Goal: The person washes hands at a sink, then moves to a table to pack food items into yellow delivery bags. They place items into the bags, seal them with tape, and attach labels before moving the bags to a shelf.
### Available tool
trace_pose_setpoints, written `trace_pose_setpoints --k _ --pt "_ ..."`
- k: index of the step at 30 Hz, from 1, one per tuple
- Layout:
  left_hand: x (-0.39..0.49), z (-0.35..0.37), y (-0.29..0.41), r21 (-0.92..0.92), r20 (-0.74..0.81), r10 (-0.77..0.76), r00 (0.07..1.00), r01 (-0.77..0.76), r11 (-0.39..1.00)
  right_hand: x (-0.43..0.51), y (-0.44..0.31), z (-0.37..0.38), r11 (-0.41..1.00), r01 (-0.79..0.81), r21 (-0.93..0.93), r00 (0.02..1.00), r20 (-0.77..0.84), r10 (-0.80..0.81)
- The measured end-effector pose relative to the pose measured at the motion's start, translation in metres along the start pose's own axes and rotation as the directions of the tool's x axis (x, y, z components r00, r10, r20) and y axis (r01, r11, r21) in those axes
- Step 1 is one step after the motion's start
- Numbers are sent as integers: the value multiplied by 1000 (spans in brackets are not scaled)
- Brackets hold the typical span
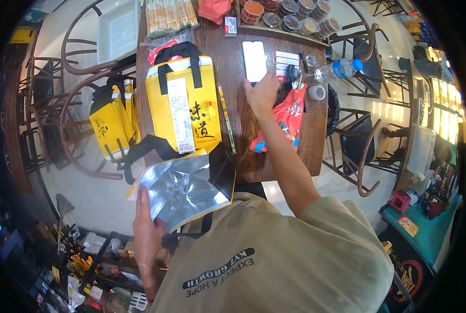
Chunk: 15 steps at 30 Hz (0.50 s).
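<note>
My left hand (149, 223) grips the edge of a yellow insulated bag with a silver foil lining (186, 186), held spread against my body at the table's near edge. My right hand (263, 92) reaches over the wooden table (252, 164) to the lower end of a smartphone (255, 62) with a bright white screen; the fingertips touch it, but a firm hold cannot be made out. A second yellow insulated bag (158, 113) with black handles lies flat on the table, a long printed receipt (181, 117) on top. Beside it is a paper-wrapped chopstick packet (227, 119).
A red plastic bag (289, 117), a tape roll (316, 92) and a water bottle (336, 71) lie to the right. Lidded sauce cups (290, 22) fill a tray at the far edge, near bundled chopsticks (170, 17). More yellow bags (113, 125) rest on a chair at left.
</note>
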<state>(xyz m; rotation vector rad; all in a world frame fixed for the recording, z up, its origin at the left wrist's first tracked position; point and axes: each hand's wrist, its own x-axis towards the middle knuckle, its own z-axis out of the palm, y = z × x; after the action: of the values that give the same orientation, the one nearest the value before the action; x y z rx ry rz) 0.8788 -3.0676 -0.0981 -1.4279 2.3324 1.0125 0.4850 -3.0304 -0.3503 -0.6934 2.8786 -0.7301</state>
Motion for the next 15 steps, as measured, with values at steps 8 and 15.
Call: trace_pose_setpoints --k 8,15 --pt "4 1 1 34 8 -19 1000 19 999 -34 10 -8 991 132 -29 990 62 -130" --pt "4 -1 5 28 13 -54 998 53 998 -40 13 -10 991 128 -45 988 98 -123"
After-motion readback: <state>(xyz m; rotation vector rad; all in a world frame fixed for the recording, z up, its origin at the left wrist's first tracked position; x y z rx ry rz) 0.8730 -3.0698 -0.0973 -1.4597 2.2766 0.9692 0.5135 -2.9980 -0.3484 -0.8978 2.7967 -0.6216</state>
